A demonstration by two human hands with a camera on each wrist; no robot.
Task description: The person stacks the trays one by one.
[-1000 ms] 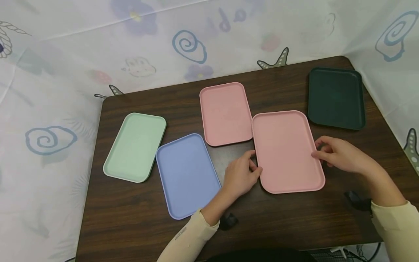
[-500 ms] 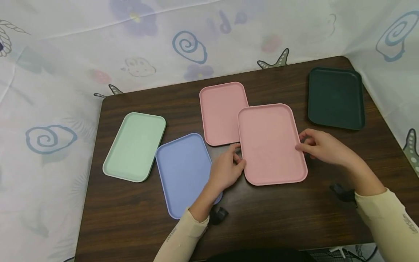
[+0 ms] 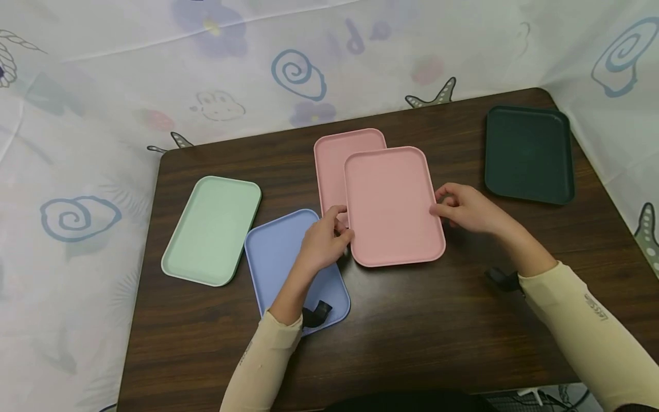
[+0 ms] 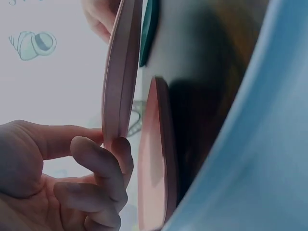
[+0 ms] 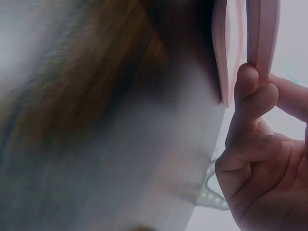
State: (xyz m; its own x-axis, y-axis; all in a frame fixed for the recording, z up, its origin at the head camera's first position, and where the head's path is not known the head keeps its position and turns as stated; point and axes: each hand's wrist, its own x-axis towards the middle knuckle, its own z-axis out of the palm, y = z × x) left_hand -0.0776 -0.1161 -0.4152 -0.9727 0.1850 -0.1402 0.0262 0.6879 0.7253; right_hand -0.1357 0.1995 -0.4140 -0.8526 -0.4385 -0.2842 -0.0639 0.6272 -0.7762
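A light pink tray [image 3: 393, 209] is held between both hands, raised above the table as the wrist views show. My left hand [image 3: 322, 240] pinches its left edge with thumb and fingers. On the opposite edge, my right hand [image 3: 471, 209] pinches the rim the same way. Beneath it and further back lies a second pink tray [image 3: 332, 149], partly covered by the held one. In the left wrist view a gap separates the held tray [image 4: 118, 77] from the lower pink tray [image 4: 156, 168]. A blue tray [image 3: 273, 257] lies under my left forearm, partly hidden by it.
A pale green tray [image 3: 212, 229] lies at the left of the dark wooden table [image 3: 412, 326]. At the back right is a dark green tray [image 3: 529, 154]. A patterned white cloth [image 3: 231, 74] hangs behind the table, and cables [image 3: 561, 395] show below its front edge.
Both hands have carried the light pink tray left and away from me, from beside the other pink tray to partly over it. The other trays have stayed in place.
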